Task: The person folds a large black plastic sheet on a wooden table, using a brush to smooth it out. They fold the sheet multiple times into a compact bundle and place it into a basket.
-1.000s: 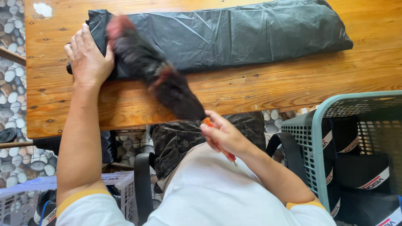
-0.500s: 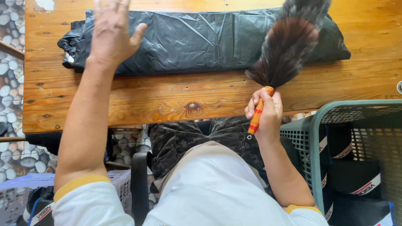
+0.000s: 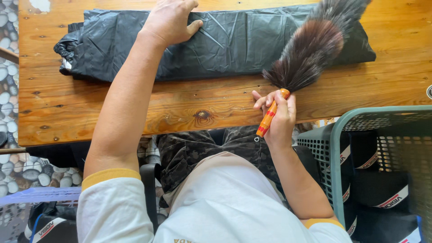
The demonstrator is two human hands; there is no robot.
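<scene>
wooden planks with dark knots made up the worktop (image 3: 135,112), which stood over a floor of rounded pebbles (image 3: 6,58) showing at the left edge. a long black plastic-wrapped bundle (image 3: 234,42) lay flat across the far part of the worktop, folded into a neat strip. the left hand (image 3: 170,20) lay spread and flat on top of it near its left half, fingers open, probably pressing the slippery wrap down so it would not slide. the right hand (image 3: 278,114) was closed around the orange handle of a feather duster (image 3: 310,49), gripping low near the worktop's front edge; the dark brown plume fanned up and away over the right end of the bundle, an angle that suited sweeping along its surface. the hands were well apart, one at each half of the bundle

a green plastic basket (image 3: 355,123) stood just to the right of the seated person, holding more black folded packs, close enough to reach without rising

the tip of the plume and the left fingertips were cut off by the top of the frame. whether the feathers touched the wrap could not be told. what was inside the bundle was hidden, and the lower left corner showed only part of a pale purple crate (image 3: 40,195)
</scene>
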